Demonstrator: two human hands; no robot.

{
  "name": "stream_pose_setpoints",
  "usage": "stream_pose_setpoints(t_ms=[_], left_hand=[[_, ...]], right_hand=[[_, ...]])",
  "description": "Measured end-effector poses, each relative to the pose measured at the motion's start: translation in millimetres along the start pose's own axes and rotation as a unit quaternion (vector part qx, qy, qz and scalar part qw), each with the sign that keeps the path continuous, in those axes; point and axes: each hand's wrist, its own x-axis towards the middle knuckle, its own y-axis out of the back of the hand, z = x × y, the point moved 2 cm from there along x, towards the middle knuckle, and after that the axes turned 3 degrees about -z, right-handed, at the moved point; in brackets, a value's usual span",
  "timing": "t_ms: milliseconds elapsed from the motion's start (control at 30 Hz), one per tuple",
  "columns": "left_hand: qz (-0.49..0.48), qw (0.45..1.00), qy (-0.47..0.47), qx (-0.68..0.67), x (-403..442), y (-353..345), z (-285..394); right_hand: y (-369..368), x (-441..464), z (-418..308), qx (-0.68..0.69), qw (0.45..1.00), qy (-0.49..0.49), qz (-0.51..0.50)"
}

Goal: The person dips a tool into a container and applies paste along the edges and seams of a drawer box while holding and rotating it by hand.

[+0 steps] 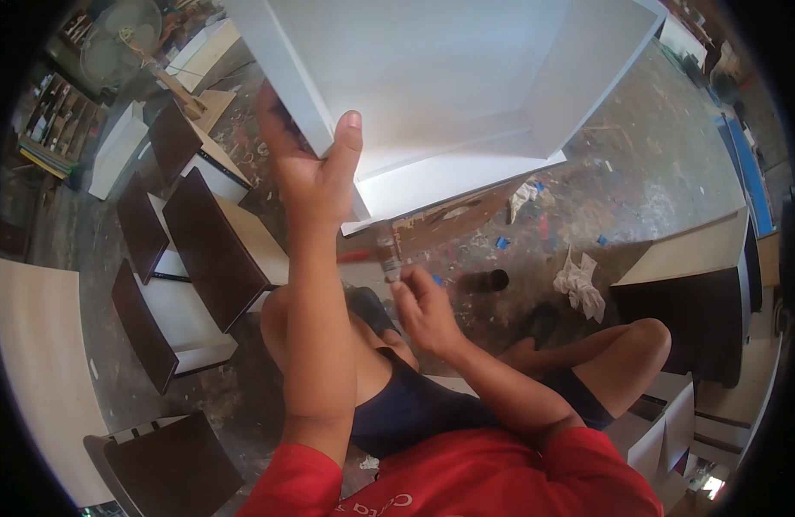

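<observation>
A white drawer (432,77), open side facing me, is tilted up in front of me. My left hand (316,177) grips its left side panel, with the thumb on the inner face and the fingers around the outside, partly hidden. My right hand (425,312) is closed around a paintbrush (389,258), held upright just under the drawer's lower front edge. The brush tip is blurred, and I cannot tell whether it touches the edge. A brown board (453,211) shows beneath the drawer.
Several dark-fronted drawers (212,237) stand on the floor to the left, near a pale panel (49,370). A dark cylindrical container (498,280) and crumpled paper (580,284) lie to the right. A dark-and-pale cabinet piece (690,293) stands farther right. A fan (120,43) is at the back left.
</observation>
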Motion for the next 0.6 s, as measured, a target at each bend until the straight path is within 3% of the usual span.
stream_pose_setpoints(t_ms=[67,100,200,300,400,500,600], left_hand=[[-0.004,1.000,-0.003,0.001,0.4,1.6,-2.6],[-0.006,1.000,-0.003,0.003,0.5,2.1,-3.9],[-0.002,1.000,-0.002,0.004,-0.6,1.1,-3.8],[-0.003,1.000,-0.007,0.014,0.8,1.3,-4.6],[-0.006,1.000,-0.010,0.014,0.3,2.7,-6.2],[-0.012,1.000,-0.013,0.011,0.7,3.5,-6.4],[-0.013,1.000,-0.011,0.012,0.8,3.3,-5.8]], right_hand=[[9.4,-1.2,-17.1,0.080,0.990,-0.112,0.007],[9.5,1.8,-8.9,0.102,0.991,-0.089,0.007],[4.5,2.1,-16.7,0.086,0.986,-0.145,-0.015],[-15.6,0.3,4.8,-0.038,0.996,-0.065,-0.052],[-21.3,-7.1,-8.4,-0.025,0.996,-0.065,-0.058],[-16.7,-6.1,-16.1,0.083,0.988,-0.126,-0.013],[-17.8,-0.8,-12.5,0.103,0.978,-0.182,-0.028]])
